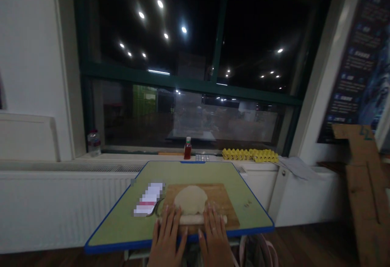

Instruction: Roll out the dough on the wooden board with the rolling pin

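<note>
A flat, roundish sheet of pale dough (pixel 191 199) lies on a wooden board (pixel 227 204). Across the dough's near edge rests a light rolling pin (pixel 191 219). My left hand (pixel 167 232) lies over the pin's left part, fingers stretched forward and the thumb apart. Over its right part is my right hand (pixel 215 231), palm down, its fingers also extended rather than wrapped round. Both hands cover much of the pin; its right end shows beyond my right hand.
The board sits on a small green table (pixel 118 228) with a blue rim. A phone with a blurred screen (pixel 149 199) lies left of the board. Beyond, the windowsill bears a red sauce bottle (pixel 187 149), a yellow egg tray (pixel 250 154) and a plastic bottle (pixel 94 142). Cardboard (pixel 362 190) stands right.
</note>
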The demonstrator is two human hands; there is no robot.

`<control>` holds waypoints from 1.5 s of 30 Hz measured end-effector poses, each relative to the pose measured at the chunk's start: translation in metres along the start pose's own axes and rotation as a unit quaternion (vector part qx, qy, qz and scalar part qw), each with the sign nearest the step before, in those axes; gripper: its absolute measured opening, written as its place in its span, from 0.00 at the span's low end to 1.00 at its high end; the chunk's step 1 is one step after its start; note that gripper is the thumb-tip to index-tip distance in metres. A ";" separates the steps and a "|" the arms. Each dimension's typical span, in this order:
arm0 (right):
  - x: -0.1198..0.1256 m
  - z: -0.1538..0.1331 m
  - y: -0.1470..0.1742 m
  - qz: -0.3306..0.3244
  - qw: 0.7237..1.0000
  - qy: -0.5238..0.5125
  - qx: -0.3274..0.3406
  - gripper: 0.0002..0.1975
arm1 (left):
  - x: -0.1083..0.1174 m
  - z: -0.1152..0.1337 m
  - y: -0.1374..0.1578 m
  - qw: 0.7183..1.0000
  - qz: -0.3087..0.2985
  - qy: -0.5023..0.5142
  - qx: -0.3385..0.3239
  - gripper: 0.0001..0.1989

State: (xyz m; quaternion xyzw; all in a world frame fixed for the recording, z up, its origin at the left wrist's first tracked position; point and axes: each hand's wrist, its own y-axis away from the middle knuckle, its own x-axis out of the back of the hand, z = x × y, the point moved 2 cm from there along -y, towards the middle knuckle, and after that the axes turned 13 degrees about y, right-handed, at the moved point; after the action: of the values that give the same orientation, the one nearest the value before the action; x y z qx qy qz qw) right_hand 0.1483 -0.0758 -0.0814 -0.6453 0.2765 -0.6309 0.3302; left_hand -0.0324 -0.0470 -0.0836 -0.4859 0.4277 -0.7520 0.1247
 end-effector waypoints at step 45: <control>0.017 -0.011 -0.001 -0.056 0.998 -0.027 -0.022 0.23 | 0.008 0.018 0.003 0.999 -0.033 -0.009 -0.028 0.31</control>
State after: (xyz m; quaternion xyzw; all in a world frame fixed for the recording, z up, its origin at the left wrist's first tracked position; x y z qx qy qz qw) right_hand 0.1382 -0.0891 -0.0705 -0.6835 0.2447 -0.6247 0.2878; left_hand -0.0221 -0.0629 -0.0785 -0.5103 0.4311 -0.7387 0.0897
